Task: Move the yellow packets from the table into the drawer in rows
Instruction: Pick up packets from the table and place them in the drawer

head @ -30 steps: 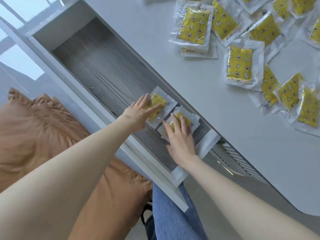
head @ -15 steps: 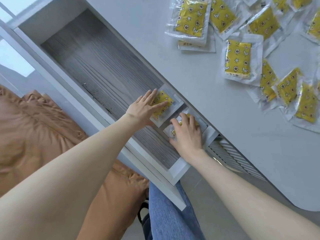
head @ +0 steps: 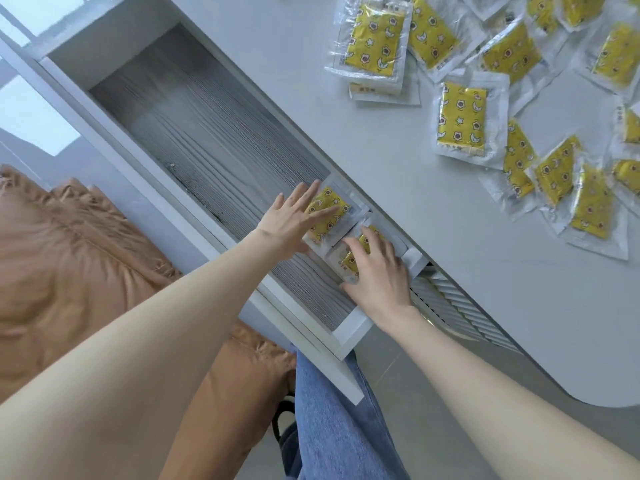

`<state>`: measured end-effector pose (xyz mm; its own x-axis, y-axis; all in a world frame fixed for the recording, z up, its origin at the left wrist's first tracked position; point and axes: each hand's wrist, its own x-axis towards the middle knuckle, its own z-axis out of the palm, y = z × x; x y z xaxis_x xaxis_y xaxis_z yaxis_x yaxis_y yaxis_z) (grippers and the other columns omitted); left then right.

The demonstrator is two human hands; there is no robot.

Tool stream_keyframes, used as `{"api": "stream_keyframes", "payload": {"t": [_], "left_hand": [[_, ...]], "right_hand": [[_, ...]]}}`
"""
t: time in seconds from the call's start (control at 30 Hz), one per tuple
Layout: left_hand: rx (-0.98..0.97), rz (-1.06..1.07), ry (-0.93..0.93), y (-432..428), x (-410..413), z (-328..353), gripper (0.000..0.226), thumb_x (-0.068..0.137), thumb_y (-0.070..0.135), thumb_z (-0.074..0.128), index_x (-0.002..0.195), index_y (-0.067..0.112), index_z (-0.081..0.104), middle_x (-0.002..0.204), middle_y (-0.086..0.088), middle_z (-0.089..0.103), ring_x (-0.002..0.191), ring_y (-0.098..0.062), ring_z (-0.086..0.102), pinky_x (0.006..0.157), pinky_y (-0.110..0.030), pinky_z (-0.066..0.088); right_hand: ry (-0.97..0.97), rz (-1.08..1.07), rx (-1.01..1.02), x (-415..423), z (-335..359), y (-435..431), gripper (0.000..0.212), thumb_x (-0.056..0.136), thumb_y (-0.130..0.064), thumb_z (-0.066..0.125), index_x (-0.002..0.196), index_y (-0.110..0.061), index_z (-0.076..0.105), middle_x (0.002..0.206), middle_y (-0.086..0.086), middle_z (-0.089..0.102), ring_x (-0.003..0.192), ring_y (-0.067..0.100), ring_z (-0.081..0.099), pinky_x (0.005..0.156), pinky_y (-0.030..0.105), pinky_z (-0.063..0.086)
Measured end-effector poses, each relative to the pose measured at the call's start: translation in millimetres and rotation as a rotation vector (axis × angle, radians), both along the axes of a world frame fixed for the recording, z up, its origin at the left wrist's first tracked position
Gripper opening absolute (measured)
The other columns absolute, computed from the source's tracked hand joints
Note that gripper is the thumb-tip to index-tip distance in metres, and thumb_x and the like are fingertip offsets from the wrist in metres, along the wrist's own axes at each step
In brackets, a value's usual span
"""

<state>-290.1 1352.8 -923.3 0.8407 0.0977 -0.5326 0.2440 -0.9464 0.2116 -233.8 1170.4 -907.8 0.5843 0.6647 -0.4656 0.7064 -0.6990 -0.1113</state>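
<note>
Drawer (head: 207,140) btm bare beyond 2 pkts (head: 330,211) — table (head: 277,64) edge blocks far side

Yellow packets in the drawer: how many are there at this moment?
2. One packet lies under the left hand; the other packet sits beside it under the right hand, at the drawer's end. More could be hidden beneath the table edge.

The left hand (head: 291,221) is lying flat with straight fingers on one yellow packet (head: 330,211) in the open drawer (head: 207,140), and the right hand (head: 377,275) is pressing flat on a second packet (head: 365,240) just beside it. Many more yellow packets (head: 460,119) are lying in a loose heap on the grey table (head: 450,271). A leg (head: 329,410) in blue jeans is showing under the drawer, next to an orange cushion (head: 69,254).
</note>
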Motion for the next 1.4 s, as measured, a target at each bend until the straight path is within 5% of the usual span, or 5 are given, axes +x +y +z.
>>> {"api": "stream_keyframes", "payload": {"t": [0.27, 0.53, 0.73, 0.9, 1.4], "left_hand": [[-0.050, 0.299, -0.082, -13, -26, 87, 0.049, 0.097, 0.023, 0.048, 0.144, 0.031, 0.035, 0.139, -0.002, 0.048, 0.130, -0.025, 0.042, 0.100, -0.040, 0.040], [-0.189, 0.493, -0.265, -40, -54, 232, 0.042, 0.097, 0.025, 0.045, 0.139, 0.030, 0.042, 0.130, -0.001, 0.055, 0.113, -0.024, 0.056, 0.089, -0.043, 0.050], [-0.250, 0.544, -0.393, -78, -48, 342, 0.042, 0.097, 0.027, 0.045, 0.139, 0.031, 0.041, 0.133, 0.002, 0.054, 0.120, -0.021, 0.053, 0.093, -0.039, 0.048], [-0.274, 0.528, -0.428, -120, -26, 399, 0.042, 0.098, 0.028, 0.044, 0.140, 0.032, 0.040, 0.134, 0.003, 0.052, 0.113, -0.018, 0.056, 0.088, -0.037, 0.050], [-0.394, 0.598, -0.464, -284, 66, 466, 0.036, 0.097, 0.020, 0.044, 0.132, 0.024, 0.051, 0.123, -0.001, 0.062, 0.109, -0.020, 0.060, 0.090, -0.042, 0.051]], "right_hand": [[0.085, -0.068, 0.219, -18, 82, -3, 0.035, 0.095, -0.018, 0.052, 0.130, -0.020, 0.053, 0.130, -0.004, 0.057, 0.119, 0.016, 0.050, 0.099, 0.032, 0.041], [0.123, -0.302, 0.395, -16, 240, -27, 0.025, 0.094, -0.019, 0.050, 0.116, -0.023, 0.060, 0.114, -0.006, 0.064, 0.104, 0.016, 0.056, 0.083, 0.030, 0.047], [0.054, -0.379, 0.462, 7, 348, -71, 0.027, 0.094, -0.021, 0.050, 0.119, -0.025, 0.060, 0.119, -0.009, 0.063, 0.107, 0.016, 0.057, 0.083, 0.033, 0.050], [0.016, -0.445, 0.480, 27, 402, -115, 0.028, 0.093, -0.019, 0.049, 0.118, -0.025, 0.060, 0.119, -0.010, 0.062, 0.107, 0.016, 0.056, 0.070, 0.026, 0.039], [0.067, -0.377, 0.428, 129, 473, -288, 0.030, 0.092, -0.016, 0.050, 0.120, -0.020, 0.060, 0.120, -0.002, 0.062, 0.107, 0.022, 0.057, 0.083, 0.030, 0.044]]}}
